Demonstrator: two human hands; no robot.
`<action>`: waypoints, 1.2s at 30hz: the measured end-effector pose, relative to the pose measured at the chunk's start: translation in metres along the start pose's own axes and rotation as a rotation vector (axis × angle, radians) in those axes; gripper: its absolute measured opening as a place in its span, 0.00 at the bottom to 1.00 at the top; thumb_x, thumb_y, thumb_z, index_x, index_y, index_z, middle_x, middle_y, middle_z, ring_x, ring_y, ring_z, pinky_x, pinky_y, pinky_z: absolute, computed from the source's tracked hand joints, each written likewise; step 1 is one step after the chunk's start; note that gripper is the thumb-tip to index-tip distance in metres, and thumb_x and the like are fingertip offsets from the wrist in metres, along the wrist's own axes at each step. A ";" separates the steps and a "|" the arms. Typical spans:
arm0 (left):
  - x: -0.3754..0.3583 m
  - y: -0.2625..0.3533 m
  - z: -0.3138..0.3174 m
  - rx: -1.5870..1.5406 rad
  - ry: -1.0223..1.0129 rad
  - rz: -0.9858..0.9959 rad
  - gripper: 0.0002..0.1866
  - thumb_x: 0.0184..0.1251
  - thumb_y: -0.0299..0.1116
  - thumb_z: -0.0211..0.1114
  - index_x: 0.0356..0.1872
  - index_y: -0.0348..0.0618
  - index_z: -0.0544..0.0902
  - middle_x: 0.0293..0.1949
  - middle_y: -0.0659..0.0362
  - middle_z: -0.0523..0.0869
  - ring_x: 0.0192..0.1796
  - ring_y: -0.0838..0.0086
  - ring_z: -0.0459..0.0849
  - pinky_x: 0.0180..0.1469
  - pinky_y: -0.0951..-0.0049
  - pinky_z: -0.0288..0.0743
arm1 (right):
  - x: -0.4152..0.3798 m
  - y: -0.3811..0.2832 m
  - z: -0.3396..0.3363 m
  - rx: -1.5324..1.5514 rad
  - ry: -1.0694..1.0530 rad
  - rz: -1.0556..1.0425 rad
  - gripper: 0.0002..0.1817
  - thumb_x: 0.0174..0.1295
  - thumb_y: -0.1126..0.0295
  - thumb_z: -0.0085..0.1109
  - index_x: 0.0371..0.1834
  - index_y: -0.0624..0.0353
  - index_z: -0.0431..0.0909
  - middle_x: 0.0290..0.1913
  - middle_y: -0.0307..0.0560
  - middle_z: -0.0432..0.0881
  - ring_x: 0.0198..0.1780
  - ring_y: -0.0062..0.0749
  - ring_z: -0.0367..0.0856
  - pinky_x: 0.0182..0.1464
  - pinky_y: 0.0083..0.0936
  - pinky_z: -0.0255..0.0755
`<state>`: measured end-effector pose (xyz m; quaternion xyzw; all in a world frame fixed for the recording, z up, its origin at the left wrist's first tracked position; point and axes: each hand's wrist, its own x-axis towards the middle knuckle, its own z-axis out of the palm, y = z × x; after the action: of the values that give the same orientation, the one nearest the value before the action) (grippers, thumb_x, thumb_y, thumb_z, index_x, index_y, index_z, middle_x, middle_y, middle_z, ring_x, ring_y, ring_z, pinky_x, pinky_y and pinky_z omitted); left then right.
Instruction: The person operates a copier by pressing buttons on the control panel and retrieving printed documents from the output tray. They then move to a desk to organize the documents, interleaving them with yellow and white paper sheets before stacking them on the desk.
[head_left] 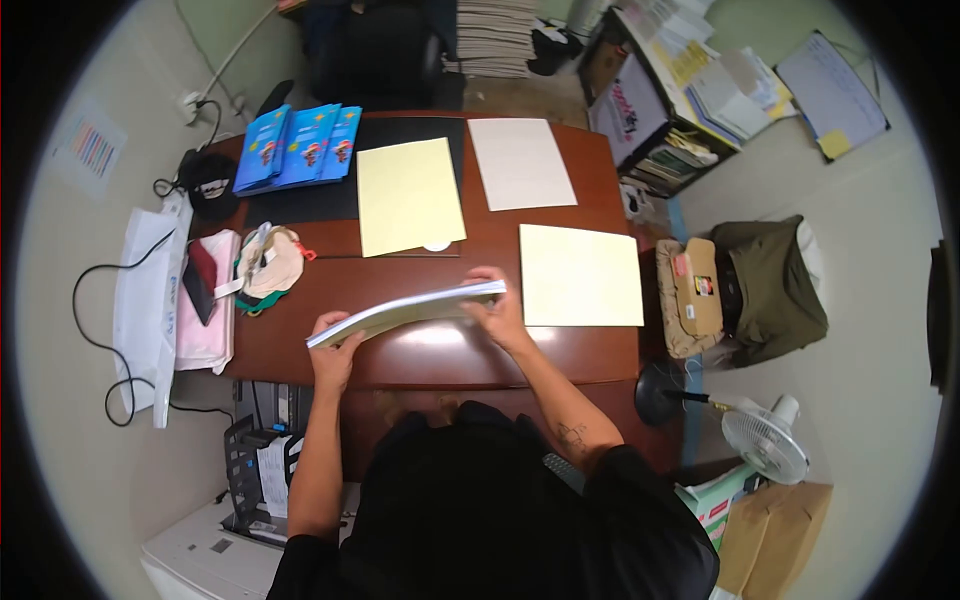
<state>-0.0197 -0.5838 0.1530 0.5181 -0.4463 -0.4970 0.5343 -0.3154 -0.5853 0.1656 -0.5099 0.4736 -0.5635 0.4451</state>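
A stack of paper (405,306) is held up over the front part of the brown desk, curved upward in its middle. Its left end is gripped by my left hand (334,345), thumb on the near side. At the right end, my right hand (492,303) closes round the sheets. Beyond the stack, a pale yellow stack (410,195) lies partly on a black mat. Another pale yellow stack (581,276) rests right of my right hand, and a whitish stack (522,164) lies farther back.
Blue booklets (310,145) sit at the desk's back left. A cloth bundle (268,265) and pink package (207,310) are at the left. Right of the desk (440,360) are a cardboard piece (697,287), an olive bag (775,290) and a fan (765,440).
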 end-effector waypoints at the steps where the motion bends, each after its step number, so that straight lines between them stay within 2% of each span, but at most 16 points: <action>1: 0.001 -0.007 -0.004 0.018 -0.011 -0.028 0.15 0.57 0.17 0.72 0.45 0.36 0.81 0.40 0.59 0.84 0.45 0.78 0.81 0.52 0.74 0.76 | 0.000 0.001 0.000 0.021 -0.001 0.064 0.19 0.58 0.79 0.68 0.53 0.62 0.75 0.46 0.43 0.83 0.48 0.25 0.80 0.53 0.24 0.74; 3: 0.002 -0.009 -0.003 0.017 0.000 -0.055 0.14 0.58 0.17 0.70 0.45 0.36 0.81 0.40 0.60 0.84 0.45 0.76 0.81 0.52 0.74 0.75 | 0.006 0.001 0.002 0.074 -0.016 0.180 0.14 0.62 0.79 0.64 0.50 0.64 0.76 0.43 0.43 0.84 0.47 0.23 0.80 0.54 0.24 0.73; 6: 0.001 0.003 -0.001 0.028 -0.006 -0.025 0.13 0.59 0.17 0.70 0.45 0.36 0.81 0.40 0.60 0.84 0.45 0.78 0.81 0.53 0.75 0.75 | 0.005 0.000 -0.003 0.102 -0.022 0.184 0.14 0.61 0.79 0.65 0.50 0.63 0.75 0.43 0.42 0.83 0.48 0.23 0.79 0.54 0.24 0.72; 9: 0.001 0.009 0.010 -0.059 0.116 0.083 0.12 0.61 0.18 0.69 0.45 0.36 0.81 0.40 0.61 0.84 0.45 0.78 0.81 0.52 0.75 0.75 | -0.002 -0.001 -0.008 -0.079 0.043 0.032 0.14 0.62 0.78 0.65 0.49 0.63 0.74 0.43 0.42 0.82 0.48 0.25 0.78 0.54 0.25 0.72; 12: 0.007 -0.026 -0.011 0.086 -0.036 0.030 0.11 0.62 0.18 0.68 0.45 0.36 0.82 0.39 0.61 0.84 0.45 0.78 0.82 0.53 0.74 0.75 | -0.005 0.013 -0.011 -0.012 -0.040 0.117 0.13 0.64 0.78 0.62 0.50 0.62 0.73 0.43 0.41 0.80 0.48 0.23 0.76 0.55 0.24 0.70; 15: 0.005 -0.008 0.000 -0.065 -0.025 -0.019 0.10 0.62 0.18 0.67 0.44 0.35 0.82 0.39 0.60 0.86 0.45 0.77 0.83 0.54 0.74 0.75 | -0.003 0.013 -0.013 -0.036 -0.078 0.136 0.11 0.66 0.77 0.60 0.50 0.62 0.73 0.45 0.43 0.81 0.50 0.24 0.77 0.57 0.24 0.69; 18: 0.007 -0.011 0.005 -0.081 0.015 0.066 0.10 0.63 0.18 0.67 0.45 0.33 0.83 0.43 0.57 0.88 0.45 0.76 0.84 0.52 0.74 0.76 | -0.008 0.012 -0.009 0.021 0.003 0.120 0.14 0.66 0.77 0.61 0.53 0.63 0.73 0.47 0.44 0.81 0.52 0.26 0.77 0.59 0.25 0.69; 20: 0.010 -0.018 -0.006 -0.039 -0.050 0.032 0.09 0.63 0.18 0.67 0.44 0.34 0.82 0.43 0.58 0.87 0.46 0.76 0.83 0.52 0.74 0.75 | -0.008 0.045 -0.021 -0.119 -0.102 0.187 0.18 0.66 0.77 0.61 0.57 0.66 0.71 0.51 0.48 0.82 0.54 0.29 0.78 0.59 0.27 0.70; 22: 0.009 -0.010 -0.001 -0.098 -0.057 -0.048 0.08 0.63 0.18 0.67 0.43 0.35 0.81 0.41 0.60 0.86 0.46 0.77 0.82 0.53 0.74 0.75 | -0.005 0.032 -0.016 0.008 -0.088 0.184 0.18 0.66 0.76 0.61 0.57 0.66 0.71 0.52 0.49 0.82 0.54 0.29 0.78 0.59 0.27 0.70; 23: 0.009 -0.005 -0.001 -0.089 -0.060 -0.077 0.07 0.62 0.18 0.66 0.40 0.36 0.80 0.38 0.62 0.83 0.45 0.78 0.81 0.52 0.75 0.74 | -0.006 0.028 -0.014 0.003 -0.042 0.170 0.14 0.66 0.76 0.61 0.54 0.67 0.75 0.49 0.48 0.84 0.51 0.29 0.80 0.57 0.27 0.71; 26: 0.011 -0.013 -0.012 0.038 -0.130 0.045 0.07 0.62 0.17 0.66 0.39 0.37 0.80 0.37 0.63 0.83 0.42 0.79 0.80 0.49 0.76 0.73 | -0.010 0.027 -0.020 -0.194 -0.123 0.143 0.11 0.66 0.77 0.60 0.49 0.69 0.78 0.45 0.49 0.85 0.48 0.29 0.81 0.54 0.28 0.73; 27: 0.011 -0.013 -0.009 0.083 -0.106 0.077 0.08 0.62 0.16 0.66 0.40 0.37 0.80 0.36 0.63 0.82 0.41 0.80 0.79 0.48 0.77 0.73 | -0.013 0.028 -0.021 -0.303 -0.115 0.129 0.09 0.66 0.77 0.58 0.46 0.70 0.80 0.41 0.51 0.86 0.45 0.30 0.82 0.51 0.28 0.74; 30: 0.015 -0.021 -0.013 0.079 -0.137 0.017 0.07 0.63 0.17 0.65 0.40 0.37 0.80 0.36 0.63 0.83 0.42 0.79 0.80 0.49 0.76 0.73 | -0.018 0.033 -0.022 -0.379 -0.136 0.153 0.11 0.66 0.76 0.58 0.48 0.70 0.78 0.42 0.54 0.86 0.45 0.32 0.82 0.49 0.30 0.74; 33: 0.018 -0.017 -0.012 -0.025 -0.143 -0.036 0.04 0.65 0.17 0.64 0.39 0.35 0.80 0.37 0.63 0.83 0.43 0.77 0.80 0.49 0.75 0.74 | -0.021 0.028 -0.015 -0.307 -0.034 0.134 0.11 0.66 0.76 0.58 0.49 0.69 0.77 0.41 0.57 0.86 0.44 0.39 0.84 0.48 0.32 0.74; 35: 0.018 -0.014 -0.017 -0.034 -0.162 -0.074 0.06 0.65 0.18 0.64 0.40 0.36 0.79 0.37 0.62 0.82 0.43 0.77 0.79 0.50 0.75 0.72 | -0.019 0.035 -0.020 -0.416 -0.070 0.082 0.10 0.65 0.76 0.57 0.48 0.68 0.76 0.41 0.60 0.85 0.44 0.46 0.84 0.48 0.35 0.74; 36: 0.019 -0.021 -0.022 0.028 -0.180 -0.024 0.07 0.64 0.18 0.64 0.41 0.36 0.78 0.38 0.62 0.82 0.44 0.77 0.79 0.51 0.74 0.72 | -0.021 0.041 -0.021 -0.467 -0.081 0.063 0.10 0.65 0.76 0.57 0.47 0.68 0.76 0.41 0.61 0.85 0.44 0.49 0.84 0.47 0.36 0.75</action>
<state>0.0027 -0.5991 0.1301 0.4840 -0.4929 -0.5417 0.4789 -0.3334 -0.5688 0.1216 -0.6063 0.5885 -0.4035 0.3509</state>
